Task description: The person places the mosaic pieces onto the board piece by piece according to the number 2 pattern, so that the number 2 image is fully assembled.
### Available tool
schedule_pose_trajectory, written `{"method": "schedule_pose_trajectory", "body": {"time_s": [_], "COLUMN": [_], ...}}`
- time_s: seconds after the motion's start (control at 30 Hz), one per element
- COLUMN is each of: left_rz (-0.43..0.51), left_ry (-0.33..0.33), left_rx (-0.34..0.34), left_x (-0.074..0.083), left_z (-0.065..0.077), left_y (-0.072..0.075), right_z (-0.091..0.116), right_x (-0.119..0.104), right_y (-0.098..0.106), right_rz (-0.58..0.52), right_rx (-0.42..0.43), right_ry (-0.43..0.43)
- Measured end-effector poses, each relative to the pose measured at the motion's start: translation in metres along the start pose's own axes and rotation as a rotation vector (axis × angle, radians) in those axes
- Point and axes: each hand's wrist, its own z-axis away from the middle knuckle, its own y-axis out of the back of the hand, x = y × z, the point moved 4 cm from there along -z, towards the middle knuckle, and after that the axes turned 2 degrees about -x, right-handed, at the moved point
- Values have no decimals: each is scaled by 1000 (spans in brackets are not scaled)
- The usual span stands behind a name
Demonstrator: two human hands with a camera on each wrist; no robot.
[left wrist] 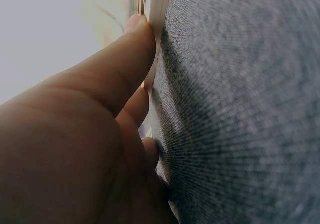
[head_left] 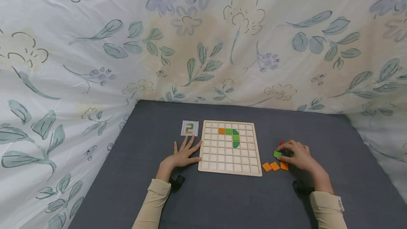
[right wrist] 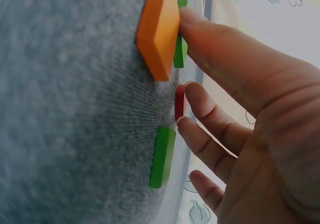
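A square wooden grid board [head_left: 229, 148] lies on the dark cloth. In its upper rows sit an orange square tile [head_left: 221, 131], green square tiles and dark green rounded pieces [head_left: 236, 145]. My left hand [head_left: 181, 156] is spread at the board's left side, with thumb and a fingertip touching the edge [left wrist: 159, 4]. Right of the board, my right hand [head_left: 299, 155] pinches a green square tile [head_left: 277, 154] between thumb and forefinger, low over the cloth. The forefinger is hidden in the right wrist view, where the thumb meets the green tile [right wrist: 180, 52].
Orange square tiles [head_left: 275, 166] lie near the board's lower right corner. A red piece [right wrist: 180, 102] and another green piece [right wrist: 162, 156] lie under the right hand. A small pattern card [head_left: 189, 128] is left of the board. A flowered curtain [head_left: 203, 45] borders the table.
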Motion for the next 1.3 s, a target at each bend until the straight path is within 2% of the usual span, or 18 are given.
{"method": "schedule_pose_trajectory", "body": {"time_s": [0.3,0.77,1.3], "left_rz": [-2,4,-1], "left_ry": [7,9,10], "left_rx": [1,-2,2], "left_x": [3,1,3], "left_z": [1,0,1], "left_y": [2,2,1], "right_z": [-3,-5,-9], "right_x": [1,-1,-8], "right_y": [-4,-4,-7], "right_rz": [1,12,51], "right_rx": [18,-23,0], "right_ry": [7,12,26]}}
